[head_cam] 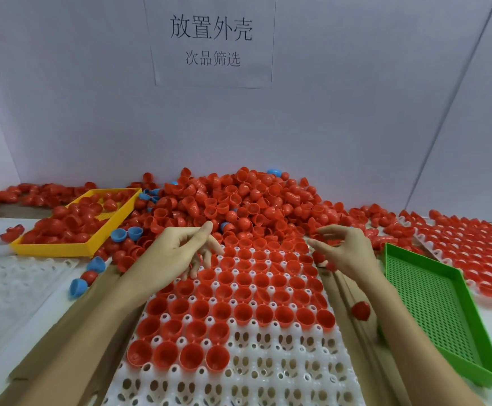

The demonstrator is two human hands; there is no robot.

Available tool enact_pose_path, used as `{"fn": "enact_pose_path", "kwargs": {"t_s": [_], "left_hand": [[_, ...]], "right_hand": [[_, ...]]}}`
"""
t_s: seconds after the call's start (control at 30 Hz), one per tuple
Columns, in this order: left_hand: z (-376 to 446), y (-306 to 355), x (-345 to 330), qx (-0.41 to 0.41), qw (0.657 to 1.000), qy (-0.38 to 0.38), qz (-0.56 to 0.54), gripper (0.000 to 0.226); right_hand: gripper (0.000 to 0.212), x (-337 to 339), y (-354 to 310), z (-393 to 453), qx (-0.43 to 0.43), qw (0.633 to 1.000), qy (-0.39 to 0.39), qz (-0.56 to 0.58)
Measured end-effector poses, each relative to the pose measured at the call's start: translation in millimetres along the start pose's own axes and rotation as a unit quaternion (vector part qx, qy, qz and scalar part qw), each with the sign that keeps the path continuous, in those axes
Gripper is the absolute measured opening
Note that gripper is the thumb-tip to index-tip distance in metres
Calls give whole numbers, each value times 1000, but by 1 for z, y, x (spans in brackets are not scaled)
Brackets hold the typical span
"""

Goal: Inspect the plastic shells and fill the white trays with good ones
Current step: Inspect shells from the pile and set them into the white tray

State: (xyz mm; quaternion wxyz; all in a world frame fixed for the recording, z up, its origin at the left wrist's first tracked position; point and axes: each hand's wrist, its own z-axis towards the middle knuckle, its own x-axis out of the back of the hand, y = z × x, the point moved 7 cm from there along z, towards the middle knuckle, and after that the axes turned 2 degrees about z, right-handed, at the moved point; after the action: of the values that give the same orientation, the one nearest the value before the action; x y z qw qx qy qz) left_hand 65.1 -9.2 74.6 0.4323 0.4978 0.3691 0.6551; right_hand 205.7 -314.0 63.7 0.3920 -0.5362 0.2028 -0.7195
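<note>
While the left hand (177, 253) hovers loosely open and empty over the white tray (268, 373), the right hand (344, 253) pinches small red shells (322, 257) beside the pile (239, 200).

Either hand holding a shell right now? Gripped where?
Right hand: fingers curl around small red plastic shells; the exact grip point is hidden. Left hand: fingers spread, apparently empty.

Both forearms extended forward; left hand (177, 253) fingers loosely spread, right hand (345, 250) fingers curled, possibly pinching.
</note>
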Motion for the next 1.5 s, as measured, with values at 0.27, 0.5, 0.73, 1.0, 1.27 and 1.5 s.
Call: {"fn": "enact_pose_path", "kwargs": {"t_s": [0.27, 0.5, 0.73, 1.0, 1.27, 1.5], "left_hand": [[-1, 3, -8, -13, 1000, -18, 14, 48], [-6, 12, -24, -41, 998, -35, 31, 36], [-13, 19, -38, -19, 994, -102, -29, 29], [-13, 18, -29, -58, 992, -92, -59, 25], [-21, 41, -40, -207, 978, -24, -15, 29], [-26, 53, -31, -236, 969, 1, 67, 29]], "right_hand": [[34, -3, -9, -27, 21, 991, -23, 127], [24, -15, -47, -48, 62, 980, -96, 163], [18, -39, -101, -75, 169, 956, -163, 174], [33, -36, -116, -88, 195, 948, -165, 190], [9, -20, -105, -97, 115, 975, -96, 163], [2, -26, -118, -107, 101, 972, -175, 116]]}}
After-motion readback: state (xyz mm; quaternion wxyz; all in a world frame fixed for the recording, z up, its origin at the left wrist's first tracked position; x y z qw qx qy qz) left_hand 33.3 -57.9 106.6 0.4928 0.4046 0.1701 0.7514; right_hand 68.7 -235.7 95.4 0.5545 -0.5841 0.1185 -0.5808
